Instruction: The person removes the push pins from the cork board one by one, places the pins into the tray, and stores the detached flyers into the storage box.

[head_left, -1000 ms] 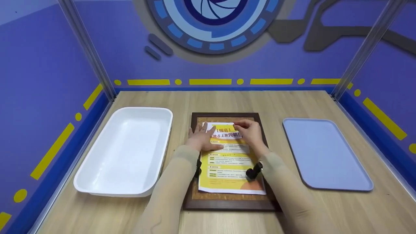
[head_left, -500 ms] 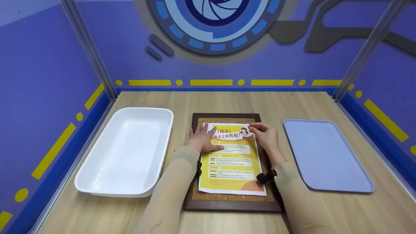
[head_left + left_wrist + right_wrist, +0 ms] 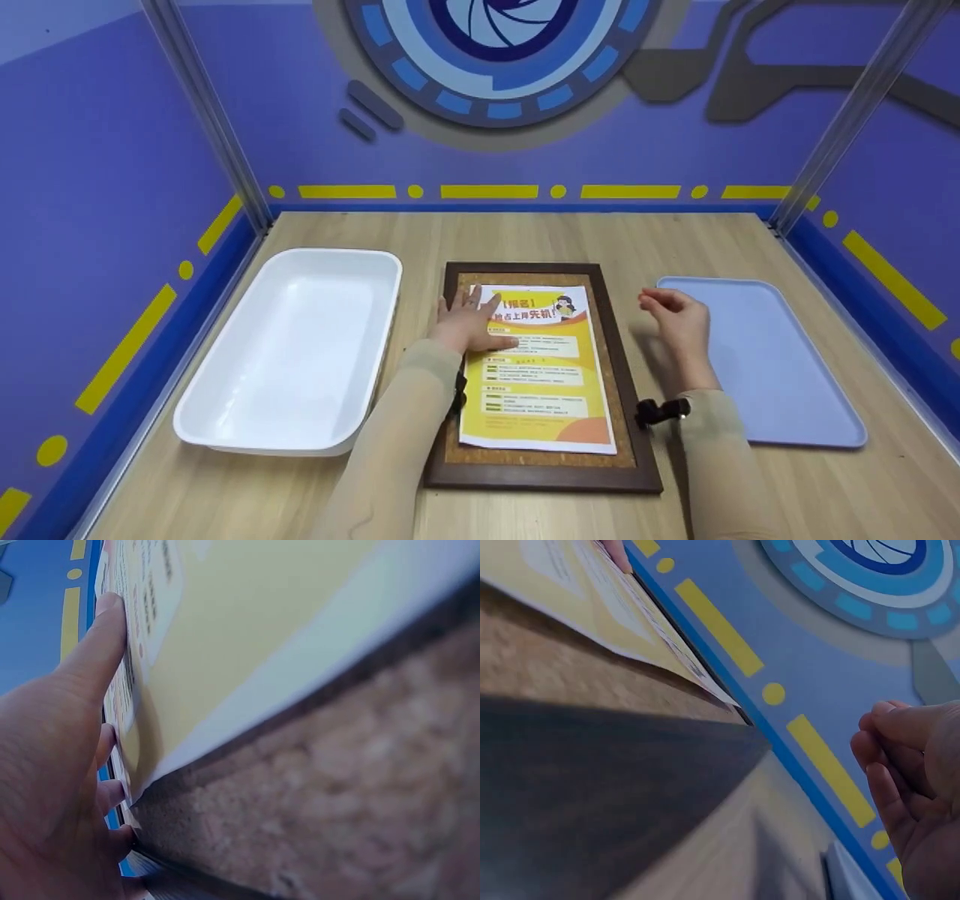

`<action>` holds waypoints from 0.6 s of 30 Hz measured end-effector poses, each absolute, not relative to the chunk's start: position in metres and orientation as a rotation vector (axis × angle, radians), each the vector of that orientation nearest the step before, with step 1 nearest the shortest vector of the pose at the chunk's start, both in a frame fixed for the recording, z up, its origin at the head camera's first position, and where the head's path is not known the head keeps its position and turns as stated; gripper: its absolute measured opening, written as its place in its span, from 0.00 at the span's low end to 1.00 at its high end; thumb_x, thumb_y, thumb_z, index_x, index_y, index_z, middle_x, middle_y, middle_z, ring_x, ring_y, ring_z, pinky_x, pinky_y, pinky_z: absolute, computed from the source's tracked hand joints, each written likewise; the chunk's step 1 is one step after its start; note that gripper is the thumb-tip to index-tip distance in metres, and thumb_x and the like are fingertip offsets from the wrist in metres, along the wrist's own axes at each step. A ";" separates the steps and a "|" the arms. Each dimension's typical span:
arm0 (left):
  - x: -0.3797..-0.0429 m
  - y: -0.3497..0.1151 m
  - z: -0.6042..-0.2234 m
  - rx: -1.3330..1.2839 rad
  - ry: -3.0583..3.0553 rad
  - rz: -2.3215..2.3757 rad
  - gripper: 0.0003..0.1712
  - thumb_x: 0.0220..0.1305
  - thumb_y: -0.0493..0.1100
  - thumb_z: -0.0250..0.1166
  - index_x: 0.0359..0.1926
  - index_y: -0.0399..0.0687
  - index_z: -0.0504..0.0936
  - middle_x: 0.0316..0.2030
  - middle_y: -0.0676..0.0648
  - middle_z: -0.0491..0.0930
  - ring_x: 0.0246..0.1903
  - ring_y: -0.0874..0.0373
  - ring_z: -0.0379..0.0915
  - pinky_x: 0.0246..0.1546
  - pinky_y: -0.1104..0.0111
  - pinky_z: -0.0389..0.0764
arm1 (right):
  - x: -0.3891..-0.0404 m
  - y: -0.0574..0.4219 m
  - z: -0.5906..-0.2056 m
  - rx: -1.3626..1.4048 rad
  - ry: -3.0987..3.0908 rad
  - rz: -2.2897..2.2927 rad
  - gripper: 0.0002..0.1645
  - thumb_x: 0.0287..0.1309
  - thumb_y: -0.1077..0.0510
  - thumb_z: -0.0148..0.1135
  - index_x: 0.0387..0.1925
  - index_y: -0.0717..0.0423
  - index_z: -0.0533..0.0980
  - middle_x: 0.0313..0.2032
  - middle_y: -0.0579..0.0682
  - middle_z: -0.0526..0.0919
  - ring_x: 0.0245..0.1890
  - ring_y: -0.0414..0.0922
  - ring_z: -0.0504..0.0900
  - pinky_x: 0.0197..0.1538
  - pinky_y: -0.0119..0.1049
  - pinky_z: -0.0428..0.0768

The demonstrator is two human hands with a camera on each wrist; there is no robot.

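Note:
A yellow-and-white printed poster (image 3: 525,375) lies on a cork board (image 3: 540,458) with a dark brown frame (image 3: 547,478). My left hand (image 3: 469,321) rests on the poster's upper left with its fingers spread; in the left wrist view the thumb (image 3: 109,615) lies along the printed face. Right of the frame, my right hand (image 3: 681,322) is raised beside the blue tray (image 3: 772,367). Its thumb and index fingertips meet and the other fingers curl in. I cannot tell whether something small sits between those tips. In the right wrist view the poster's near edge lifts slightly off the cork.
A deep white plastic basin (image 3: 292,352) stands on the left of the wooden table (image 3: 525,236). Blue printed panels (image 3: 225,112) enclose the table at the back and both sides, joined by metal corner posts (image 3: 202,105).
My right hand has moved right, from the poster's top edge past its right corner to beside the blue tray, uncovering the printed cartoon figure. My left hand stays in place on the poster.

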State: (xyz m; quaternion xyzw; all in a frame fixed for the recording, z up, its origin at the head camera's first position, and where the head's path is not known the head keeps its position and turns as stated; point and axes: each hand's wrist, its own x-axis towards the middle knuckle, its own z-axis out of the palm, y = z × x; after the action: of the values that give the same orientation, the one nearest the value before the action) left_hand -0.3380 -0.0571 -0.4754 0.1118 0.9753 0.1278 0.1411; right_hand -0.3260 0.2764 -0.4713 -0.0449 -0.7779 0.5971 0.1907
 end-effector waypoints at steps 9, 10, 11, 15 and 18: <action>-0.339 -0.058 -0.477 0.342 2.826 0.357 0.56 0.48 0.79 0.54 0.73 0.63 0.46 0.74 0.44 0.36 0.72 0.42 0.27 0.67 0.41 0.31 | -0.329 0.332 -0.487 -0.308 -2.183 1.539 0.17 0.51 0.55 0.69 0.41 0.62 0.83 0.25 0.35 0.85 0.25 0.27 0.82 0.32 0.18 0.76; -0.339 -0.058 -0.477 0.346 2.828 0.356 0.56 0.48 0.79 0.54 0.73 0.63 0.46 0.74 0.44 0.37 0.72 0.42 0.27 0.67 0.40 0.32 | -0.327 0.337 -0.488 -0.329 -2.189 1.529 0.18 0.51 0.54 0.69 0.41 0.62 0.82 0.24 0.34 0.84 0.25 0.27 0.82 0.32 0.18 0.76; -0.339 -0.058 -0.476 0.348 2.827 0.357 0.56 0.49 0.78 0.54 0.73 0.63 0.47 0.74 0.44 0.37 0.72 0.41 0.27 0.67 0.40 0.32 | -0.326 0.341 -0.488 -0.346 -2.201 1.512 0.18 0.51 0.53 0.69 0.41 0.61 0.82 0.24 0.32 0.84 0.25 0.27 0.82 0.32 0.18 0.76; -0.338 -0.059 -0.476 0.357 2.820 0.355 0.56 0.49 0.78 0.54 0.73 0.62 0.47 0.74 0.43 0.36 0.72 0.41 0.27 0.67 0.40 0.32 | -0.318 0.356 -0.490 -0.425 -2.313 1.430 0.20 0.52 0.49 0.67 0.44 0.58 0.82 0.22 0.27 0.81 0.26 0.25 0.80 0.31 0.18 0.74; -0.338 -0.059 -0.475 0.360 2.819 0.356 0.56 0.49 0.78 0.54 0.73 0.62 0.47 0.74 0.43 0.36 0.72 0.41 0.27 0.67 0.40 0.32 | -0.313 0.364 -0.491 -0.453 -2.434 1.358 0.22 0.53 0.47 0.66 0.45 0.57 0.82 0.22 0.26 0.80 0.26 0.24 0.78 0.31 0.19 0.73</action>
State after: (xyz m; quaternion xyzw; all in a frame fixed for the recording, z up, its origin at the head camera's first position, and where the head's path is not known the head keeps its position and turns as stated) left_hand -0.3378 -0.0587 -0.4754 0.1245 0.9748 0.1233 0.1384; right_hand -0.3132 0.3638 -0.4905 -0.1583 -0.8511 0.4749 0.1580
